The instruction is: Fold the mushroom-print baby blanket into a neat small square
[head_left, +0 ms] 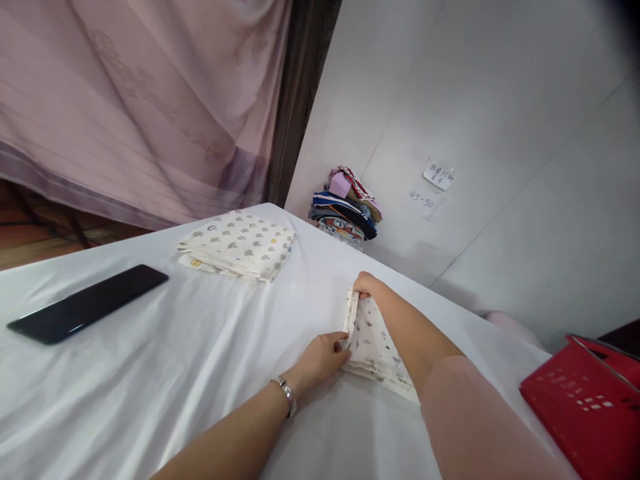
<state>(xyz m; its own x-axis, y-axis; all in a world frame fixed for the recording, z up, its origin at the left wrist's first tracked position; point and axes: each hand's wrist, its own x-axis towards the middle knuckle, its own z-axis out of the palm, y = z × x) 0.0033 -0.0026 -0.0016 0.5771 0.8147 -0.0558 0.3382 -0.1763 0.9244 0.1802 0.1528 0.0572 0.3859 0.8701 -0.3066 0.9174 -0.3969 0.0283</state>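
Note:
A white printed cloth (373, 340), folded into layers, lies on the white-covered table (215, 373). My left hand (325, 357), with a silver bracelet at the wrist, pinches the cloth's near left corner between thumb and fingers. At its far left corner, my right hand (367, 283) grips the same edge, lifting it slightly. My right forearm hides part of the cloth's right side. Farther back to the left rests another folded white cloth (237, 247) with a grey print, apart from both hands.
A black phone-like slab (90, 303) lies on the left. Past the table's far edge stands a stack of folded clothes (345, 207) by the wall, where paper notes (440, 175) hang. A red plastic basket (585, 407) is at right; a pink curtain (150, 100) hangs at the back left.

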